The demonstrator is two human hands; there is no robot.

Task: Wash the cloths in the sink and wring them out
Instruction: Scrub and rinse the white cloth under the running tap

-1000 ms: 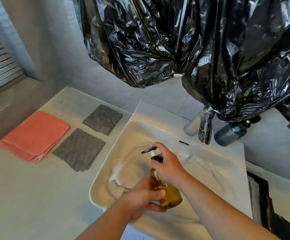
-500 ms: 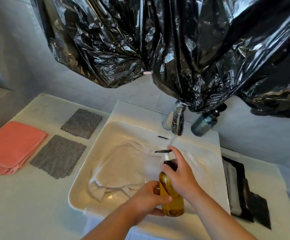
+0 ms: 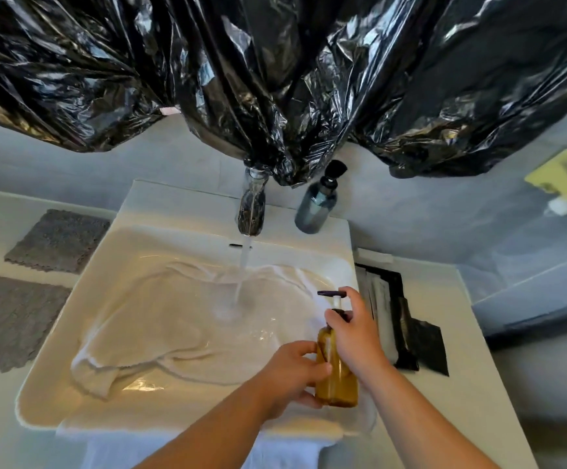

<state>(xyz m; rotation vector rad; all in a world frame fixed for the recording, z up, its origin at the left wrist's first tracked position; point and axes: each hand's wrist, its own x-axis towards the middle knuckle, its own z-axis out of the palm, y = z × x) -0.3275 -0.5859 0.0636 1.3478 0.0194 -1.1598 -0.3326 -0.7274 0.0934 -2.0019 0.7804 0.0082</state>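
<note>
A white cloth (image 3: 180, 319) lies spread and wet in the white sink (image 3: 38, 394), under water running from the tap (image 3: 251, 211). Over the sink's front right part I hold an amber pump bottle (image 3: 338, 374). My left hand (image 3: 292, 377) grips its body from the left. My right hand (image 3: 356, 333) is curled round its neck, with a finger up by the dark pump head (image 3: 331, 293). Two grey cloths (image 3: 57, 240) (image 3: 11, 319) lie flat on the counter to the left of the sink.
Black plastic sheeting (image 3: 275, 79) hangs over the wall above the tap. A grey pump bottle (image 3: 319, 201) stands on the sink's back rim. A black folded item (image 3: 407, 330) lies on the counter right of the sink. A white towel (image 3: 275, 448) hangs over the sink's front edge.
The view has swung right, so the pink towel has left the frame. Both hands have carried the amber bottle toward the sink's right side.
</note>
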